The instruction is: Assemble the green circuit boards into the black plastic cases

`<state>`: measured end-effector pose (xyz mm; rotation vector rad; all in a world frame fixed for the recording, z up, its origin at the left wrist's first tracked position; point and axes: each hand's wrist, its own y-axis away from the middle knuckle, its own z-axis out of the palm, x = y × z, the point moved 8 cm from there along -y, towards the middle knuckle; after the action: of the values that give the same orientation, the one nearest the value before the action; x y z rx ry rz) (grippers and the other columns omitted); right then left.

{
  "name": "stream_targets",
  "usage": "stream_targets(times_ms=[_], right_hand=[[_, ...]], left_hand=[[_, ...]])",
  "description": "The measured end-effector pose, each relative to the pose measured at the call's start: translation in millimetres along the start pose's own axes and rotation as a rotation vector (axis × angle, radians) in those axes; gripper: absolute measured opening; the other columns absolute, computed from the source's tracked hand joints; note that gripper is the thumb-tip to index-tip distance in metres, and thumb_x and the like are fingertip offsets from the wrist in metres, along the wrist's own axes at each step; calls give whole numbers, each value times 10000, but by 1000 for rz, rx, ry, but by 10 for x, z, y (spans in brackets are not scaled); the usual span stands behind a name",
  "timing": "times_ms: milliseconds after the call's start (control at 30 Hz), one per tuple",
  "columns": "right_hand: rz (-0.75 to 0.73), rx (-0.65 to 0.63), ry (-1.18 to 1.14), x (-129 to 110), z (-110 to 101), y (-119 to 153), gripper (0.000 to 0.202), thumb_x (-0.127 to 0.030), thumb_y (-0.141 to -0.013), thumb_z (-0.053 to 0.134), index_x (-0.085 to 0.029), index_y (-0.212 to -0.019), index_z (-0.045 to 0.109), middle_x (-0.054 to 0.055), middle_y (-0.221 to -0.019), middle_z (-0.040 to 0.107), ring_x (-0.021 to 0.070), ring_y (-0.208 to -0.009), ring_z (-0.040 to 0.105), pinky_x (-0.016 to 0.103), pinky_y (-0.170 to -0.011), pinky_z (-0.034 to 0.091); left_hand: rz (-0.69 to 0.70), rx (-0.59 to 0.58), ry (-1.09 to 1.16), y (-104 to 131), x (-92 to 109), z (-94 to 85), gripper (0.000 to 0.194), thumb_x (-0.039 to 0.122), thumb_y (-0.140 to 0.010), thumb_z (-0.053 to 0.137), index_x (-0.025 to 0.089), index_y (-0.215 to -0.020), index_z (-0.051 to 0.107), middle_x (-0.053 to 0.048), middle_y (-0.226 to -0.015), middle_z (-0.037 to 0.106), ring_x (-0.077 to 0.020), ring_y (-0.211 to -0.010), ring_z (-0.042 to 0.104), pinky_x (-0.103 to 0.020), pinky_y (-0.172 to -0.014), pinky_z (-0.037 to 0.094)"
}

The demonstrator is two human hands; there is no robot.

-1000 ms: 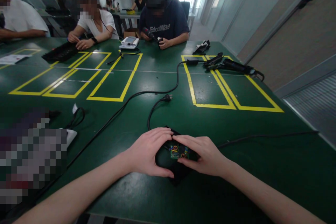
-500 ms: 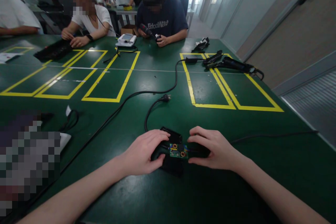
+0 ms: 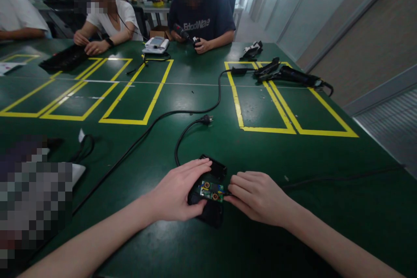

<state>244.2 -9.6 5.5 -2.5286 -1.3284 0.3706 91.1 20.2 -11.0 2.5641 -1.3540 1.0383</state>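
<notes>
A small green circuit board (image 3: 211,191) with two copper coils lies between my hands, over pieces of a black plastic casing (image 3: 213,216). My left hand (image 3: 182,191) curves around the board's left end and the casing, its fingertips at the upper black piece (image 3: 216,167) and its thumb near the lower one. My right hand (image 3: 257,195) is closed, thumb and fingers pinched together at the board's right end, where dark wires meet it. A black cable (image 3: 312,180) runs off to the right behind this hand.
A cord with a plug (image 3: 206,120) lies beyond my hands, beside a long black cable (image 3: 163,115). Black device parts (image 3: 293,76) rest at the far right. People work across the green table (image 3: 146,243). A blurred-out object occupies the near left.
My right hand has gone from spread around the cable to pinched at the board's right end. The board has shifted slightly left and down in view.
</notes>
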Motion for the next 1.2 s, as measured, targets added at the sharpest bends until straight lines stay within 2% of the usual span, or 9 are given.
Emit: stream_targets(times_ms=[233,333,467,567,700,833,900,1000,1200], right_hand=[[134,79,22,129,31,12,367,-323,-1102,439,-187,-824,638,21,-705,630,156,-629,552,313,-579,375],[179,99,-2,210,46,44,273,-325,-1081,492,-181,-938,674,41,-769,691,164,-663,599,307,-605,414],[203,110,-61,254,61,43,237,-307,-1060,524,-160,-1182,664,85,-907,744,196,-754,659,324,-670,483],[201,57,-126,216,96,21,379,-300,-1039,540,-142,-1380,591,107,-993,730,224,-833,662,351,-731,524],[212,39,-180,140,89,10,688,-440,-938,667,-143,-1532,488,180,-1236,665,307,-1071,636,455,-890,545],[177,-12,-225,63,141,-13,709,-432,-877,718,-174,-1507,521,201,-1493,556,367,-1382,501,567,-1114,444],[164,-30,-258,48,173,-26,625,-372,-892,695,-174,-1468,555,191,-1480,585,349,-1387,513,562,-1127,445],[167,-14,-263,60,183,-38,541,-280,-914,638,-176,-1443,583,185,-1445,622,327,-1368,544,554,-1118,474],[99,-15,-223,94,156,-39,522,-228,-936,594,-143,-1451,587,178,-1428,645,318,-1427,518,555,-1143,485]], left_hand=[[-16,88,8,16,0,-63,574,295,-866,736,197,-1403,557,-150,-1367,703,-300,-1271,680,-501,-1101,545],[-34,149,84,26,-12,-143,525,344,-900,748,200,-1377,582,-130,-1290,742,-274,-1161,733,-433,-1021,597],[43,159,115,-13,26,-226,416,232,-951,659,200,-1360,586,-124,-1287,734,-250,-1187,712,-402,-1028,592],[110,117,28,-41,54,-275,380,251,-959,654,193,-1329,592,-138,-1277,718,-262,-1197,683,-405,-1015,584],[93,62,-95,-42,-4,-325,388,358,-933,683,190,-1277,619,-143,-1199,697,-273,-1097,684,-391,-918,595],[35,23,-128,-55,-123,-319,273,356,-941,656,177,-1148,655,-118,-1097,685,-241,-994,677,-348,-848,578],[14,1,-126,-69,-179,-302,188,314,-966,612,174,-1083,657,-79,-970,681,-206,-887,667,-305,-768,552],[-3,-33,-133,-79,-226,-282,180,290,-959,599,172,-1085,652,-33,-837,658,-177,-768,647,-274,-697,516],[-24,-13,-121,-73,-237,-293,187,273,-966,572,178,-1099,662,-21,-807,667,-156,-711,651,-265,-707,535]])
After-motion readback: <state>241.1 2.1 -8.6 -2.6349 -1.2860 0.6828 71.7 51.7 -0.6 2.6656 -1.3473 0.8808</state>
